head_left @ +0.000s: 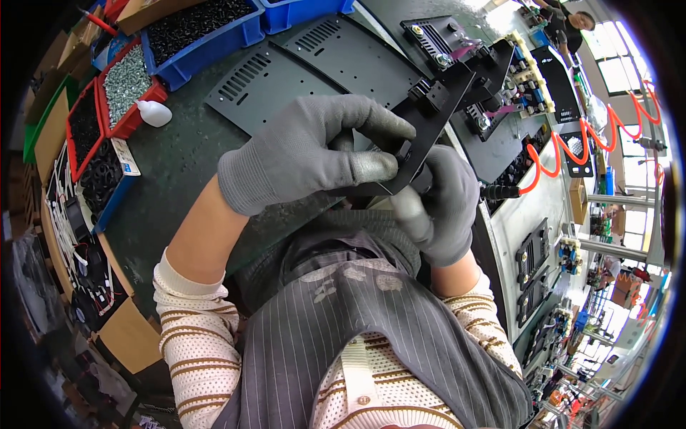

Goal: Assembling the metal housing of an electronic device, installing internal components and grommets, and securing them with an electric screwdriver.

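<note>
Both my hands wear grey gloves and meet at a black metal panel [449, 100] held tilted above the workbench. My left hand [300, 154] is closed, with thumb and forefinger pinching at a small black part [404, 151] on the panel's near end. My right hand [446, 207] wraps round that same end from the right and below, its fingers partly hidden behind the panel. A black block-shaped fitting [429, 94] sits on the panel higher up. Beyond my left hand, flat dark panels with slots [246, 86] lie on the bench.
At the back left stand blue bins [168, 71] of small black parts and a red bin [151, 91] of silver screws, with a white bottle [153, 113] beside them. A coiled red air hose [550, 166] hangs at the right, over a conveyor carrying black assemblies [532, 250]. A person [564, 28] is far right.
</note>
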`<state>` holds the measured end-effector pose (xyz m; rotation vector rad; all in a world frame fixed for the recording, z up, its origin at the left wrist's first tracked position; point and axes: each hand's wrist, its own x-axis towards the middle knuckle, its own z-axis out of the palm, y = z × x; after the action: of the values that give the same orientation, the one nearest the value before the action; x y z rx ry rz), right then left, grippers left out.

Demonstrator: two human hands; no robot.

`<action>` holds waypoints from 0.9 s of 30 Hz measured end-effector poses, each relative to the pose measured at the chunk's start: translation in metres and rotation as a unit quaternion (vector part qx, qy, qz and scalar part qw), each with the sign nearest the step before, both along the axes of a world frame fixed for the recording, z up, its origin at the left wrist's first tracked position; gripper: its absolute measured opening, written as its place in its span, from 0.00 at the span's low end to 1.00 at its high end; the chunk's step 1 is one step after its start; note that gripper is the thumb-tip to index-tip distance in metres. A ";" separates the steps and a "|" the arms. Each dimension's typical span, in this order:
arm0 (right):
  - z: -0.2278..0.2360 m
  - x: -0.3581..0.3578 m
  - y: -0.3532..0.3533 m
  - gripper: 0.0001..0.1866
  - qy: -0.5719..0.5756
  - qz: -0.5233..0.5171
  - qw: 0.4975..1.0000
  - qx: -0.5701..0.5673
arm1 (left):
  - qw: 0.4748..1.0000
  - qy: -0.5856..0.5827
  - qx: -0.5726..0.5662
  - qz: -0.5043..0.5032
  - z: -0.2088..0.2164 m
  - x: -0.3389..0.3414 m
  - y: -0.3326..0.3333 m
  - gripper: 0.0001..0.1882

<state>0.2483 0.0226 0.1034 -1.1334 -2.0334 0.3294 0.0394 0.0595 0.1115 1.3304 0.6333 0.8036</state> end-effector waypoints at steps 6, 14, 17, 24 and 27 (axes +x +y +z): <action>0.005 -0.011 0.002 0.23 0.051 -0.022 0.998 -0.005 | 1.000 -0.005 0.000 -0.011 -0.001 0.000 0.001 0.20; -0.002 -0.002 0.007 0.25 0.031 0.031 0.998 -0.050 | 0.974 -0.194 0.062 -0.102 0.018 -0.027 0.003 0.27; -0.002 -0.006 0.005 0.24 0.040 0.012 0.997 -0.071 | 0.997 -0.002 0.048 0.056 0.023 -0.014 0.006 0.29; 0.004 -0.008 0.003 0.23 0.017 0.044 0.997 -0.060 | 0.990 -0.130 -0.011 -0.046 0.011 -0.014 -0.001 0.35; 0.002 -0.007 0.006 0.24 0.058 0.017 0.995 -0.082 | 0.973 -0.222 -0.030 -0.061 0.013 -0.019 0.000 0.34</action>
<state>0.2409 0.0281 0.1053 -1.1503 -1.9536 0.5760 0.0202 0.0599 0.1244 1.0733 0.2173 0.9350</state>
